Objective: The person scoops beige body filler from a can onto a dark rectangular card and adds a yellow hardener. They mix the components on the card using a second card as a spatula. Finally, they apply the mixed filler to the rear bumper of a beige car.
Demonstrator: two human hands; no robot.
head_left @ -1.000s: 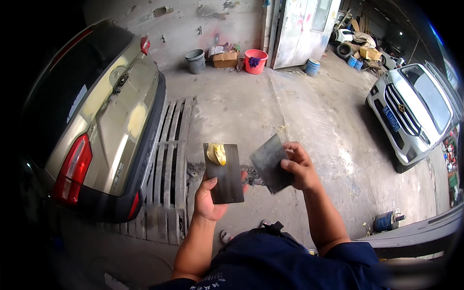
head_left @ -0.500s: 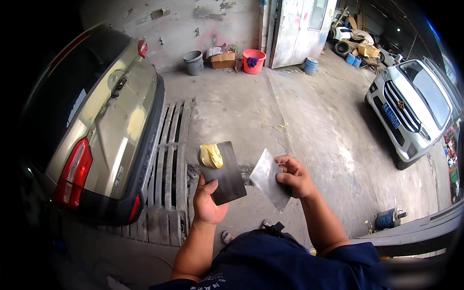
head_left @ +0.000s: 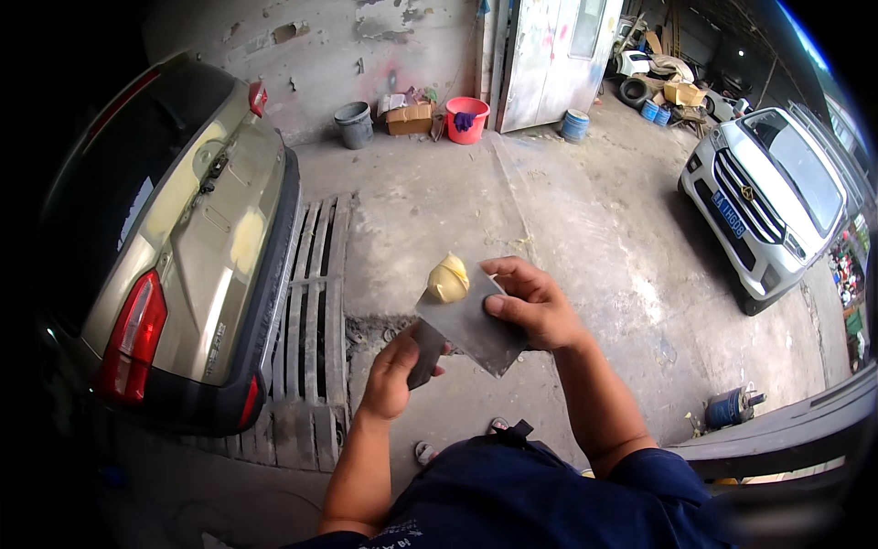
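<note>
My right hand (head_left: pixel 535 306) pinches a thin square metal spreader (head_left: pixel 476 331) along its right edge, thumb on top. A lump of pale yellow putty (head_left: pixel 448 280) sits at the far left corner of this sheet. Just below and left, my left hand (head_left: pixel 395 373) grips a dark flat plate (head_left: pixel 426 352). The spreader overlaps this plate and hides much of it; whether the two touch I cannot tell. Farther left stands a beige car (head_left: pixel 215 265) with its rear toward me and pale yellow patches (head_left: pixel 247 240) on its tailgate.
A slatted metal floor grate (head_left: pixel 313 274) lies beside the car. Along the far wall are a grey bucket (head_left: pixel 354 124), a cardboard box (head_left: pixel 410 119) and a red bucket (head_left: pixel 465 126). A white car (head_left: pixel 764 197) is parked at the right, with a blue can (head_left: pixel 729 408) nearer me.
My right hand has moved left, bringing the spreader over the dark plate. The putty, on the dark plate before, now appears on the spreader. The left hand has turned its plate.
</note>
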